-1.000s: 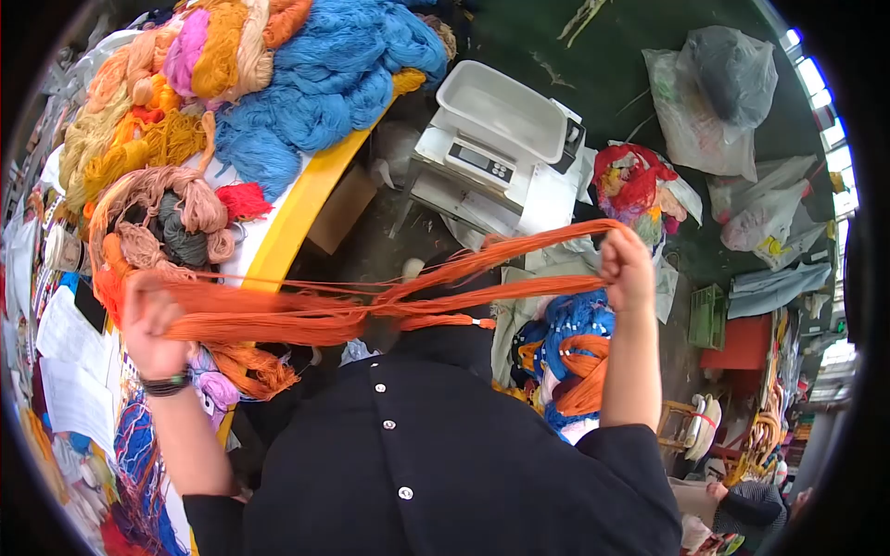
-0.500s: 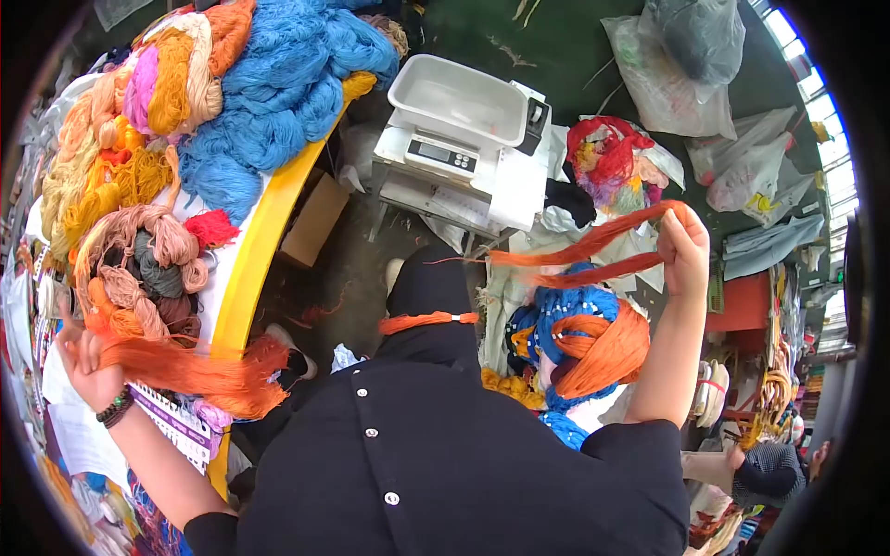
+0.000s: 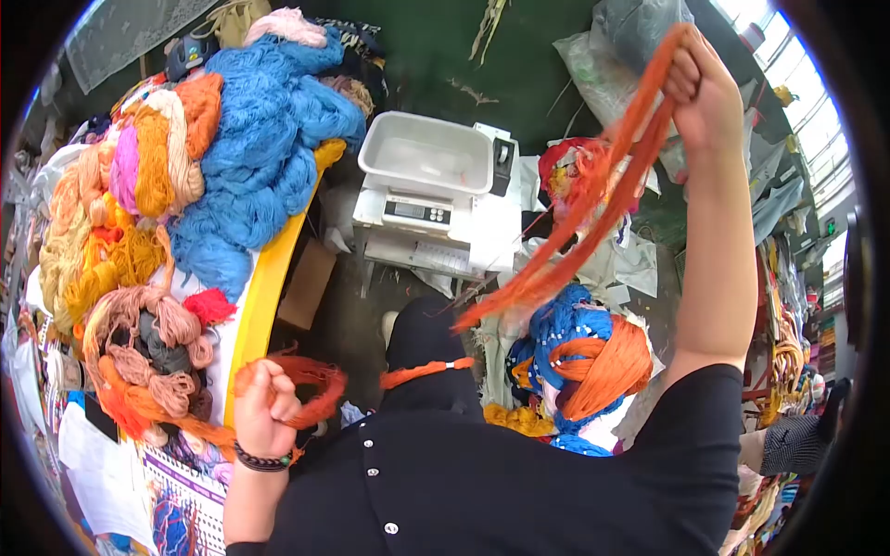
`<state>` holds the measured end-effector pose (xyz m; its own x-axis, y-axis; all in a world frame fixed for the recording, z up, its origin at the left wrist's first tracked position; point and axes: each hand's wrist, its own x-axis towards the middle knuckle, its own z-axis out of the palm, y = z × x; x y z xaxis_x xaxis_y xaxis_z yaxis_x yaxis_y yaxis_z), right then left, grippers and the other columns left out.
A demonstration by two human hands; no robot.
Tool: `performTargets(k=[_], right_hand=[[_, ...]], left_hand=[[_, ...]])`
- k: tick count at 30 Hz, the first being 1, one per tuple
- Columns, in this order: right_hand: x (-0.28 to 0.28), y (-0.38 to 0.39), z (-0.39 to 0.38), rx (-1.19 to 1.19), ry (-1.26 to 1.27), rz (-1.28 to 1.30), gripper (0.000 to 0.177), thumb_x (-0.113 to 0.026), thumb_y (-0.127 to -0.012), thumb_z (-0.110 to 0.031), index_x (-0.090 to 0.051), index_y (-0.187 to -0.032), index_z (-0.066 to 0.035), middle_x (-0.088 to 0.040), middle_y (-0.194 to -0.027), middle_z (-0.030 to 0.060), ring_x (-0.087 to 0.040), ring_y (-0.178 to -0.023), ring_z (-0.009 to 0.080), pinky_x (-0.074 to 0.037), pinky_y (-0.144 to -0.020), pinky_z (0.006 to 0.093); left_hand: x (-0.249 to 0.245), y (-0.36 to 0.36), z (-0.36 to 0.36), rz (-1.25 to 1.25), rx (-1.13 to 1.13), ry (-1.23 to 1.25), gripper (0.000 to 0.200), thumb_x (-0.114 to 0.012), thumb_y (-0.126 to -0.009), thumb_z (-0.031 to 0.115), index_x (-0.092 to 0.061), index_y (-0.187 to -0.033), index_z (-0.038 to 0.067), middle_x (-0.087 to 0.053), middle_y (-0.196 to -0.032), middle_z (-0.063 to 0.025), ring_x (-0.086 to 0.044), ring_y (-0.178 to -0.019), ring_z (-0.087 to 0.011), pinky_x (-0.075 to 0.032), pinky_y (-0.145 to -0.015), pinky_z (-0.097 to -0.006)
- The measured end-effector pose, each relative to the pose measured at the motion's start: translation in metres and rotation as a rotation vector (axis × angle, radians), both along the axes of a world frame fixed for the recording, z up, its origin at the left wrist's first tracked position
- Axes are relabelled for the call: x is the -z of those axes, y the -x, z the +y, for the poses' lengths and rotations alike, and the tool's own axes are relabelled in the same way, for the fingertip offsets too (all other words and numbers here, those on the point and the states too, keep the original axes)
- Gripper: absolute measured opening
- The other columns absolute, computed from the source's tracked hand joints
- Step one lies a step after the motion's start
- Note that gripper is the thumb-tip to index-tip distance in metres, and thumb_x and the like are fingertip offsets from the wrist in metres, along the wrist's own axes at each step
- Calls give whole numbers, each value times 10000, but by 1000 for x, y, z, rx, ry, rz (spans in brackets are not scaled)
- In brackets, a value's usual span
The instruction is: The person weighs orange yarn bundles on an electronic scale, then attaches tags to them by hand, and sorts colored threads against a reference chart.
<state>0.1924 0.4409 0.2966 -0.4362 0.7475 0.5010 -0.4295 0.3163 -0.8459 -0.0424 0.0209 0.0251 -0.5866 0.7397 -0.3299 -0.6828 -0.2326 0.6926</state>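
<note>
Noted 2 hands at work, well apart. The right hand (image 3: 702, 93) was up high at the upper right, clenched around the top of a long orange hank (image 3: 593, 204). The hank slanted down and to the left from that fist. Its frayed lower end spread out below the scale (image 3: 436, 190) and just above a bundle of blue and orange skeins (image 3: 579, 347) on the floor.

The left hand (image 3: 264, 408) was low, close to the body and just beside the yellow edge of the desk (image 3: 264, 287). It was a closed fist grasping a small orange loop (image 3: 311, 385) that curled out to its right. A beaded bracelet (image 3: 262, 459) sat on that wrist. I could not tell whether loop and hank were joined.

1 short orange strand (image 3: 422, 371) lay across the dark knee between the hands. Blue yarn (image 3: 260, 157) was heaped on the desk with other coloured skeins.
</note>
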Motion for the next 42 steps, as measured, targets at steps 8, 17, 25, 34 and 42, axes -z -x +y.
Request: performTargets(k=[8, 17, 25, 34, 42], right_hand=[[-71, 90, 34, 43, -26, 92, 187, -436, -951, -167, -480, -774, -123, -379, -539, -74, -302, -422, 32, -230, -371, 178], [-47, 151, 32, 20, -50, 144, 179, -513, -922, -198, -509, -750, -149, -409, -543, -79, -324, -405, 25, -231, -346, 164], [170, 210, 118, 86, -235, -624, 182, -498, -837, -183, -612, -877, -47, -608, -755, 55, -583, -728, 175, -469, -639, 331], [364, 163, 7, 503, -1252, -1005, 224, -648, -729, -180, -588, -906, -56, -530, -1168, 140, -452, -1138, 309, -313, -952, 489], [231, 121, -138, -91, -533, -639, 218, -637, -800, -161, -626, -978, -36, -638, -896, 110, -605, -838, 314, -470, -739, 395]], left_hand=[[59, 1, 2, -182, -20, 68, 172, -483, -956, 235, -571, -916, 93, -629, -763, -26, -366, -457, -54, -303, -437, -200], [77, 9, -3, -300, -96, 124, 176, -510, -942, 243, -581, -912, 85, -615, -736, -21, -383, -472, -60, -316, -454, -207], [80, 11, 0, -289, -131, 167, 168, -504, -944, 221, -566, -906, 70, -616, -744, -31, -401, -485, -73, -340, -463, -215], [84, 13, -1, -303, -147, 178, 185, -486, -953, 247, -561, -921, 80, -617, -752, -33, -411, -490, -74, -344, -475, -220], [92, 9, 0, -342, -126, 181, 181, -490, -950, 260, -571, -930, 99, -641, -760, -30, -415, -489, -75, -341, -473, -223]])
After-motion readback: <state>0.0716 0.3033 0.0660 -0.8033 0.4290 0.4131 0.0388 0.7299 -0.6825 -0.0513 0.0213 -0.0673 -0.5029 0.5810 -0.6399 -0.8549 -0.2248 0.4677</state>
